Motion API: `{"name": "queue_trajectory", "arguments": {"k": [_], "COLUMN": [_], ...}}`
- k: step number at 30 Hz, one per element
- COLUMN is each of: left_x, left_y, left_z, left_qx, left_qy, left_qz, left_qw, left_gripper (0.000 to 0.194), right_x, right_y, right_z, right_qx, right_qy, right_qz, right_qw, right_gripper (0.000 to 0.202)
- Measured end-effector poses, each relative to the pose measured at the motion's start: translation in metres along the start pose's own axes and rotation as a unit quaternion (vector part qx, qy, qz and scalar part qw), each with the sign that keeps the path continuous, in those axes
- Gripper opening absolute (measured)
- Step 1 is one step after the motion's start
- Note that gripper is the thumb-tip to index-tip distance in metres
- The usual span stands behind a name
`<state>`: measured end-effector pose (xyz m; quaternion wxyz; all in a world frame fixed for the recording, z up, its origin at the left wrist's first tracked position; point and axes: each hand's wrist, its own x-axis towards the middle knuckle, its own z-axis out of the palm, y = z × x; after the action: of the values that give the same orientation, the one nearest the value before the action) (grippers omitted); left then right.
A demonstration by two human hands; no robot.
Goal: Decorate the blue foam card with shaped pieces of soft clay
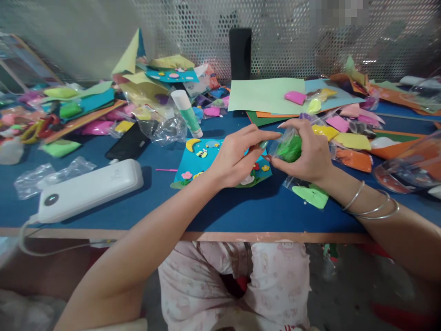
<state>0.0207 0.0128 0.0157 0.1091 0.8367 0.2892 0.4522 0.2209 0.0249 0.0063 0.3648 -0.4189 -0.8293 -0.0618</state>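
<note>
My right hand is wrapped round a clear plastic bag of green modelling clay. Just left of the bag, my left hand has thumb and fingers brought together in a pinch; what lies between them is hidden. Under my left hand rests a blue card picture decorated with a yellow moon, a small bee and several flowers, partly covered by the hand. A light green clay packet lies on the table below my right hand.
A white power bank with a cable and a black phone lie at left. A glue stick is behind the card. Coloured paper and several clay packets fill the back; a clear plastic container is at right.
</note>
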Motion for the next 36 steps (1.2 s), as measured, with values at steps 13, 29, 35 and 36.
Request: {"name": "queue_trajectory", "arguments": {"k": [13, 29, 35, 36], "left_x": [-0.005, 0.002, 0.002, 0.002], "left_y": [0.002, -0.005, -0.017, -0.018], "left_z": [0.003, 0.001, 0.0, 0.0], "left_qx": [-0.013, 0.027, 0.007, -0.002], "left_qy": [-0.075, 0.08, 0.125, 0.126], "left_qz": [0.031, -0.006, -0.072, -0.082], "left_qw": [0.997, 0.996, 0.99, 0.989], "left_gripper": [0.035, 0.016, 0.026, 0.029], "right_x": [0.001, 0.01, 0.016, 0.016], "right_y": [-0.001, -0.006, -0.003, -0.003], "right_z": [0.002, -0.005, -0.008, -0.009], "right_qx": [0.01, 0.295, 0.309, 0.314], "right_qy": [0.05, -0.041, -0.028, -0.022], "right_qz": [-0.097, 0.043, 0.109, 0.115], "right_qw": [0.994, 0.954, 0.944, 0.942], "right_gripper": [0.057, 0.026, 0.019, 0.018]}}
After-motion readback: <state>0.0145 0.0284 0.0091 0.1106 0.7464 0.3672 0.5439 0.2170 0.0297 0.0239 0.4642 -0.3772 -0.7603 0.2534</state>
